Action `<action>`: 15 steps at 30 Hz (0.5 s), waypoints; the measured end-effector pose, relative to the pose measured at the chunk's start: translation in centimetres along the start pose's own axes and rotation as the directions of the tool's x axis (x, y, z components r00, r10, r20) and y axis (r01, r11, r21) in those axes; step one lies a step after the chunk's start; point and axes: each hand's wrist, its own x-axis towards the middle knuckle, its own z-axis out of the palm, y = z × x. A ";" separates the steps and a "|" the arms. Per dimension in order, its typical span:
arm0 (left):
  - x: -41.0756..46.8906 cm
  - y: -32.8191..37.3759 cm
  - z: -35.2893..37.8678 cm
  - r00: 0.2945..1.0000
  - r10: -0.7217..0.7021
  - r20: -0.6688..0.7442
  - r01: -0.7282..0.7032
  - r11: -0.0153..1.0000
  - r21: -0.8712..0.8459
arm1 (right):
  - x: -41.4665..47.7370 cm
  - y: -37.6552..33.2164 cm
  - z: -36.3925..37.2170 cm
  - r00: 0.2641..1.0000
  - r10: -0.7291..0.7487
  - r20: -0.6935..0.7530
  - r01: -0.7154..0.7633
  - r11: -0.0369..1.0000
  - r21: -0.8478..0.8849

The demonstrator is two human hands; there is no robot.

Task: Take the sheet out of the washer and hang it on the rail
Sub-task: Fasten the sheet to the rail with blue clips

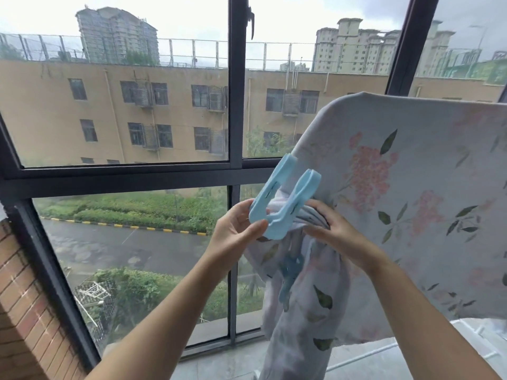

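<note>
Matt floral cloth sheet (384, 187), smooth plastic clip (282, 198), rough brick wall (24, 311).

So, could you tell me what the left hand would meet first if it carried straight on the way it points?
Most likely the bunched sheet that the right hand grips: the left hand holds the blue peg aimed up-right at it, though depth is unclear.

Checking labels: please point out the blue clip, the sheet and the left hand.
blue clip (270, 189): head view, its upper-left prong.
sheet (411, 215): head view, flat flowered panel.
left hand (233, 231): head view, the palm.
</note>
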 end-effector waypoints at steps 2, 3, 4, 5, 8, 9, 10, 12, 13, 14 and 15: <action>0.6 -0.1 1.3 0.996 -0.028 0.080 0.025 0.999 0.034 | -0.1 -0.4 0.1 1.000 0.018 0.018 -0.018 0.999 0.026; 0.9 -0.3 1.8 0.992 -0.047 0.118 0.041 0.998 0.050 | -0.2 -0.7 0.2 1.000 0.026 0.005 -0.026 0.998 0.062; 1.2 -0.6 2.2 0.988 -0.063 0.140 0.053 0.996 0.072 | -0.3 -0.8 0.2 0.999 0.035 -0.019 -0.033 0.994 0.106; 1.4 -0.9 2.4 0.986 -0.075 0.151 0.060 0.993 0.106 | -0.3 -0.9 0.2 0.998 0.043 -0.043 -0.036 0.987 0.155; 1.2 -1.8 2.9 0.989 -0.057 0.140 0.033 0.985 0.168 | -0.7 -0.7 -0.1 0.993 0.068 -0.092 -0.045 0.971 0.233; 0.7 -2.3 2.9 0.995 -0.017 0.096 0.002 0.988 0.153 | -0.8 -0.7 -0.1 0.992 0.071 -0.101 -0.046 0.972 0.232; 0.1 -3.0 3.0 0.999 0.033 0.018 -0.035 0.990 0.134 | -0.9 -0.4 -0.2 0.991 0.075 -0.114 -0.048 0.974 0.221; -1.4 -4.7 2.8 0.982 0.085 -0.171 -0.059 0.987 0.151 | -1.0 -0.2 -0.3 0.989 0.081 -0.127 -0.053 0.977 0.209; -2.0 -5.8 2.8 0.972 0.065 -0.224 -0.023 0.982 0.186 | -1.0 -0.3 -0.4 0.989 0.082 -0.121 -0.055 0.977 0.205; -2.5 -6.9 2.8 0.973 0.028 -0.230 0.029 0.971 0.238 | -1.1 -0.3 -0.6 0.991 0.079 -0.112 -0.057 0.979 0.193; -2.6 -7.9 3.0 0.979 -0.018 -0.205 0.084 0.944 0.320 | -1.2 -0.3 -0.7 0.992 0.073 -0.101 -0.054 0.983 0.174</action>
